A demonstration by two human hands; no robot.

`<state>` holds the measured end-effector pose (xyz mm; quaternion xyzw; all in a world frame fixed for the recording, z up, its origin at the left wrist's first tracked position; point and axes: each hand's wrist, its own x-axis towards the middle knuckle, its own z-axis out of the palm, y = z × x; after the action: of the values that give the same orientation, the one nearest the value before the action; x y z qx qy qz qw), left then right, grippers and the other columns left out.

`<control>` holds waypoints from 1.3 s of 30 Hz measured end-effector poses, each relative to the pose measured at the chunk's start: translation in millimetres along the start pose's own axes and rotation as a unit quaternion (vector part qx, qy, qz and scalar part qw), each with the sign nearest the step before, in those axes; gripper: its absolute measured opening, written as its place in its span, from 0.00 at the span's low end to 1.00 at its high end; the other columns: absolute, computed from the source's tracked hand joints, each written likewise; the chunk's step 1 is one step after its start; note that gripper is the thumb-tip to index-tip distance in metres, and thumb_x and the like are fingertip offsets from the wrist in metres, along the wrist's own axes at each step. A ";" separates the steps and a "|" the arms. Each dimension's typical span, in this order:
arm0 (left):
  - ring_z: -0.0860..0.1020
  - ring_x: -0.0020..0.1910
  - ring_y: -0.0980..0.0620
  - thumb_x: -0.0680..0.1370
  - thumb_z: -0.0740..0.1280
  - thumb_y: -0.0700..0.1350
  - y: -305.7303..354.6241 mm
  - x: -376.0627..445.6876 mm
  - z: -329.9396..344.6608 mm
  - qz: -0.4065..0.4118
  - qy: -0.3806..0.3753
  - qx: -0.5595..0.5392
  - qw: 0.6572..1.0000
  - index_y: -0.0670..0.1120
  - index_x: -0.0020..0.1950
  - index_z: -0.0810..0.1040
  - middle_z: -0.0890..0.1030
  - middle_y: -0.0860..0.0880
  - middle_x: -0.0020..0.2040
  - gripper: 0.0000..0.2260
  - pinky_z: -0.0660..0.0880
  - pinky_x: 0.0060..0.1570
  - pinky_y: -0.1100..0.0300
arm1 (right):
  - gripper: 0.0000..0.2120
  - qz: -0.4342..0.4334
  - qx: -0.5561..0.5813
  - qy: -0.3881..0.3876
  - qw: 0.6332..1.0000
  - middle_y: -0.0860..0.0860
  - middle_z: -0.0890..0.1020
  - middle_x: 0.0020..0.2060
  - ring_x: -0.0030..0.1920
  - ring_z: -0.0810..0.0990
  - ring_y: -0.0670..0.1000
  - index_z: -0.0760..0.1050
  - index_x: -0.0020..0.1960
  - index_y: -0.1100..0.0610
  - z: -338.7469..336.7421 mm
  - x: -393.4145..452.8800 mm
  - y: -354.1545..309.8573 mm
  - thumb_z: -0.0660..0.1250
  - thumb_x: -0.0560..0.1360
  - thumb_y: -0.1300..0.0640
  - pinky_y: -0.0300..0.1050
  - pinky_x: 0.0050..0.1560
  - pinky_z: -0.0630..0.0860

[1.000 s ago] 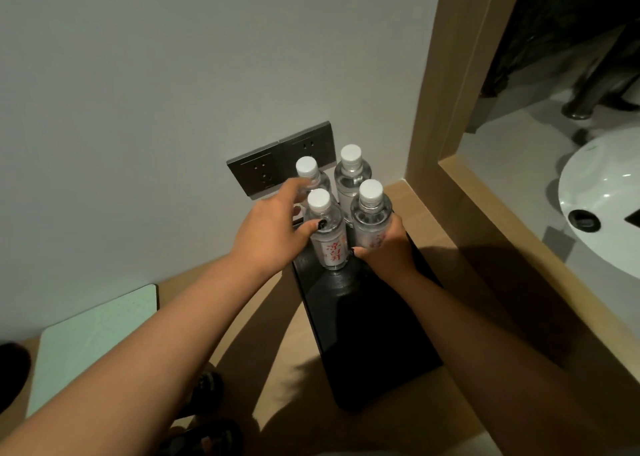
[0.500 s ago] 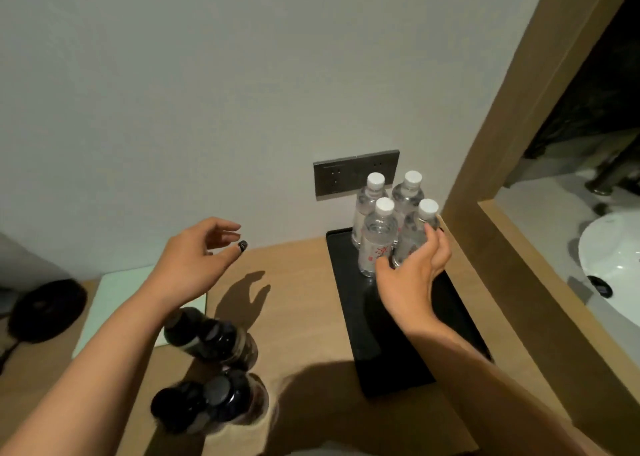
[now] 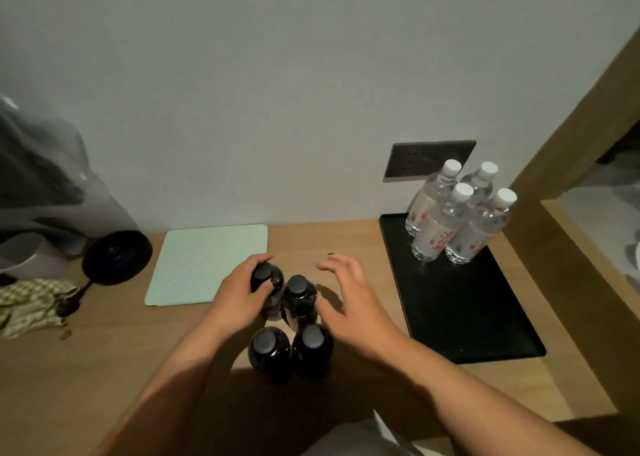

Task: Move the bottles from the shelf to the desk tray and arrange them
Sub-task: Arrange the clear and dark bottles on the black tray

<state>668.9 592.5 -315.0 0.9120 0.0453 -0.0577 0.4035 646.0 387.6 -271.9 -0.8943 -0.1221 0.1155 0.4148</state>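
Several clear water bottles (image 3: 446, 223) with white caps stand clustered at the far end of the black tray (image 3: 460, 303) on the right of the wooden desk. Several dark bottles with black caps stand together on the desk in front of me. My left hand (image 3: 239, 299) wraps around the far-left dark bottle (image 3: 265, 277). Beside it stands another dark bottle (image 3: 299, 299), and my right hand (image 3: 349, 299) hovers open just to its right, fingers spread. Two more dark bottles (image 3: 268, 348) stand nearer to me.
A pale green mat (image 3: 207, 265) lies on the desk (image 3: 104, 369) near the wall. A black round object (image 3: 116, 258) and a checked cloth (image 3: 31, 303) sit at the left. A dark socket plate (image 3: 429, 159) is on the wall. A wooden frame (image 3: 568, 164) borders the right.
My right hand left the clear bottles on the tray and came over to the dark bottles. My left hand dropped onto the far-left dark bottle. The view swung left.
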 end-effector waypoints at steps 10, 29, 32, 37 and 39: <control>0.73 0.47 0.59 0.80 0.62 0.45 -18.6 -2.0 -8.0 -0.062 0.088 -0.130 0.986 0.48 0.63 0.71 0.75 0.52 0.53 0.11 0.68 0.44 0.64 | 0.25 0.022 -0.045 -0.023 0.999 0.48 0.68 0.70 0.68 0.69 0.50 0.63 0.72 0.49 21.9 32.7 -4.0 0.66 0.77 0.54 0.39 0.65 0.65; 0.78 0.51 0.59 0.81 0.59 0.51 35.4 -24.2 -54.0 -0.031 0.207 -0.386 0.898 0.50 0.60 0.73 0.79 0.56 0.51 0.10 0.78 0.45 0.58 | 0.08 0.162 0.231 0.146 0.948 0.55 0.79 0.51 0.52 0.80 0.55 0.73 0.55 0.54 -21.7 38.3 39.5 0.65 0.76 0.56 0.51 0.45 0.82; 0.79 0.52 0.58 0.81 0.59 0.51 56.1 -18.5 -39.3 -0.024 0.182 -0.379 0.907 0.51 0.59 0.73 0.80 0.55 0.52 0.09 0.78 0.45 0.57 | 0.10 0.167 0.272 0.170 0.932 0.55 0.79 0.53 0.52 0.80 0.54 0.73 0.57 0.54 -50.4 28.0 43.8 0.66 0.76 0.55 0.48 0.43 0.83; 0.79 0.48 0.52 0.80 0.61 0.53 95.9 -3.8 -2.7 -0.003 0.121 -0.331 0.936 0.54 0.50 0.75 0.81 0.50 0.48 0.05 0.77 0.53 0.42 | 0.09 0.173 0.202 0.215 0.940 0.51 0.81 0.48 0.49 0.81 0.52 0.74 0.54 0.52 -91.5 7.9 62.5 0.67 0.75 0.51 0.55 0.50 0.81; 0.79 0.50 0.50 0.78 0.63 0.55 111.5 2.2 15.2 0.007 0.091 -0.315 0.945 0.54 0.49 0.75 0.82 0.49 0.49 0.06 0.75 0.57 0.38 | 0.09 0.186 0.175 0.229 0.939 0.50 0.80 0.46 0.48 0.80 0.50 0.74 0.52 0.52 -106.3 -0.9 75.5 0.68 0.74 0.51 0.52 0.49 0.80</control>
<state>684.4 506.6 -244.0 0.7399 0.0909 0.0453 0.6651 687.1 264.2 -263.0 -0.8164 0.1671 0.0017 0.5528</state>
